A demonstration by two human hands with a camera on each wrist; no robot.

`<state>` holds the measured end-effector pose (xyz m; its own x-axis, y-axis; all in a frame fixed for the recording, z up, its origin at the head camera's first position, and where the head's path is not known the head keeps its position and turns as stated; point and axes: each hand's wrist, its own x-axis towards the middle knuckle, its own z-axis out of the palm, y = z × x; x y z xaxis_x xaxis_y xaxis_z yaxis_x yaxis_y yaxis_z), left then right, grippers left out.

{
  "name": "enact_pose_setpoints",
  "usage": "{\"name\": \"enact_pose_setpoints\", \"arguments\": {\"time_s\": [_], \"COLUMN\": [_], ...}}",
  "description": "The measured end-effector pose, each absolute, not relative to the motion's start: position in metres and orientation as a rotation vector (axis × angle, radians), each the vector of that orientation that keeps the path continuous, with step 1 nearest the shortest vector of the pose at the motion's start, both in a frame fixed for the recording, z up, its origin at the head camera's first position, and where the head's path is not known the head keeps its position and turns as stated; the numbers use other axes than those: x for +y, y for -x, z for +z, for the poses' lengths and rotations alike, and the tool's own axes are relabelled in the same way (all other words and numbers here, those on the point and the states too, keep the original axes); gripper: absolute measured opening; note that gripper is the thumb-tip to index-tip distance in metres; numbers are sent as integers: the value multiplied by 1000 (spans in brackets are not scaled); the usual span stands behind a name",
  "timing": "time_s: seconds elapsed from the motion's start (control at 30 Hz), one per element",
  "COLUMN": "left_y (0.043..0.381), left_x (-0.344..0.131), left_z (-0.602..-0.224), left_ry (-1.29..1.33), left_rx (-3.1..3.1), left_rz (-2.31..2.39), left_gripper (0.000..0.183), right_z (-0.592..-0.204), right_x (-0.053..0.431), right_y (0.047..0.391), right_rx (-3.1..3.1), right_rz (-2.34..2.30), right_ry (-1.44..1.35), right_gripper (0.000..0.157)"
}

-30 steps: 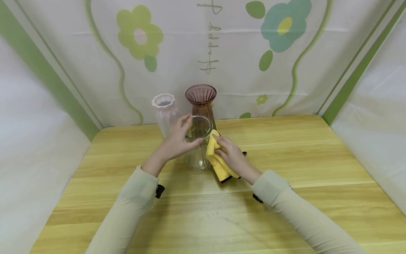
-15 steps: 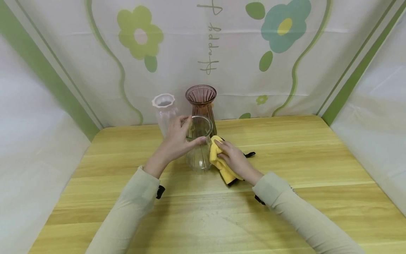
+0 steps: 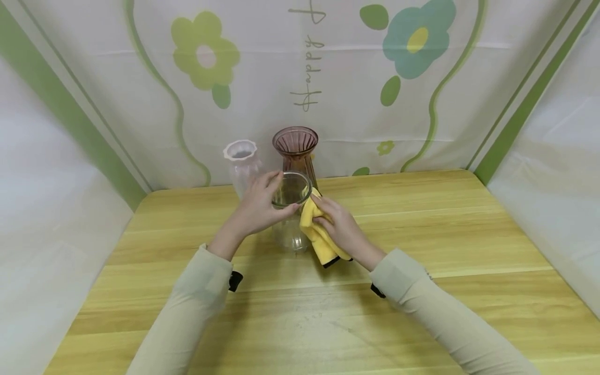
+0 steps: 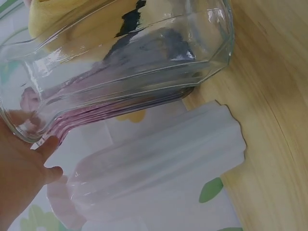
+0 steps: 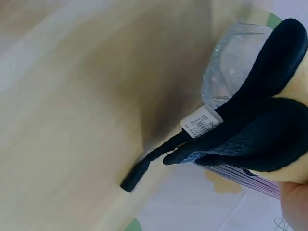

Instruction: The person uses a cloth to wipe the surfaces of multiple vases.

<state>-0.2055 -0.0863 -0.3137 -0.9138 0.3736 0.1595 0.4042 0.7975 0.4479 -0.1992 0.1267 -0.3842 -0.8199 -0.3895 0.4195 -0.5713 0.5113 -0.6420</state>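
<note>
A clear glass vase (image 3: pixel 287 237) stands on the wooden table, a little left of the middle in the head view. My left hand (image 3: pixel 255 207) holds its neck from the left, thumb in front and fingers behind the rim. A yellow cloth (image 3: pixel 315 234) with black edging is bunched in my right hand (image 3: pixel 344 229), which presses it to the vase's right side close below the rim. In the left wrist view the vase (image 4: pixel 159 62) fills the top, with fingers (image 4: pixel 47 147) at its mouth. The right wrist view shows the cloth's black trim (image 5: pixel 260 130) and a white label (image 5: pixel 201 121).
Behind the clear vase stands a purple-pink glass vase (image 3: pixel 296 143) with a flared mouth. A pale pink vase (image 3: pixel 241 164) with a scalloped rim is just left of it, behind my left hand. A flower-printed curtain (image 3: pixel 262 78) rises at the table's (image 3: pixel 422 208) back edge.
My right hand and the cloth went slightly down and right along the vase, then back up and left to near its rim. My left hand stays at the neck.
</note>
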Motion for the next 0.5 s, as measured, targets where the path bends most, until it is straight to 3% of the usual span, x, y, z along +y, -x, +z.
{"name": "enact_pose_setpoints", "arguments": {"time_s": [0.5], "left_y": [205], "left_x": [-85], "left_z": [-319], "left_ry": [603], "left_rx": [-2928], "left_rz": [-795], "left_gripper": [94], "right_z": [-419], "right_x": [137], "right_y": [199], "right_rx": [-2759], "right_rz": [992], "right_ry": [-750], "right_gripper": [55]}}
